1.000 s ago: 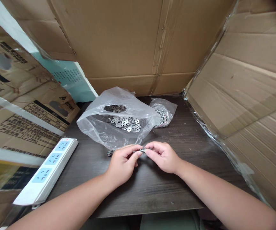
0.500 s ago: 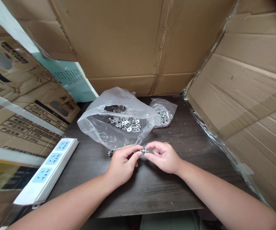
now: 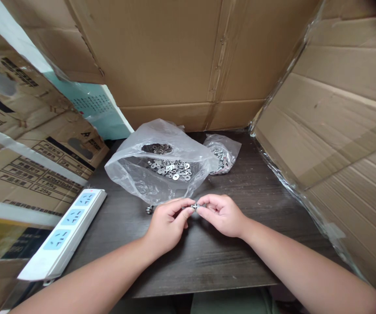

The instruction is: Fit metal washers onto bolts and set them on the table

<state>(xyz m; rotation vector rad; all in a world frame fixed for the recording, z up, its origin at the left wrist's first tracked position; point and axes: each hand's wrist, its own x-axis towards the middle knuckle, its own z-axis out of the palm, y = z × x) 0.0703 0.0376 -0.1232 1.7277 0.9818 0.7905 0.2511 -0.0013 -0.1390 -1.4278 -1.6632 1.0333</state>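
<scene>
At the far left stands a printed cardboard carton (image 3: 24, 122), and a white power strip (image 3: 65, 233) lies along its foot on the dark bench (image 3: 207, 261). Beyond them leans a teal sheet (image 3: 93, 104) with rows of writing.

Next comes a large clear plastic bag (image 3: 122, 174), its mouth facing the person, with loose washers (image 3: 174, 170) heaped inside. Near its front edge lies a loose fastener (image 3: 149, 210), partly hidden by the left hand (image 3: 170, 224). A careless shift of that hand could knock the piece away.

The left hand's grip is closed in a pinch on the left end of a small bolt (image 3: 194, 206), held just above the bench with what looks like a washer around its middle. The right hand (image 3: 222, 216) pinches the other end, its grip closed too; whether a nut sits under it I cannot tell. With so little metal to hold, slackening either pinch could let the bolt tip and shed a part, which might roll off the near edge. Twisting at a slant could make the pieces bind.

Behind the right hand sits a smaller plastic bag (image 3: 235, 144) of screws (image 3: 221, 158), and a cardboard wall (image 3: 344, 131) closes the right side.
</scene>
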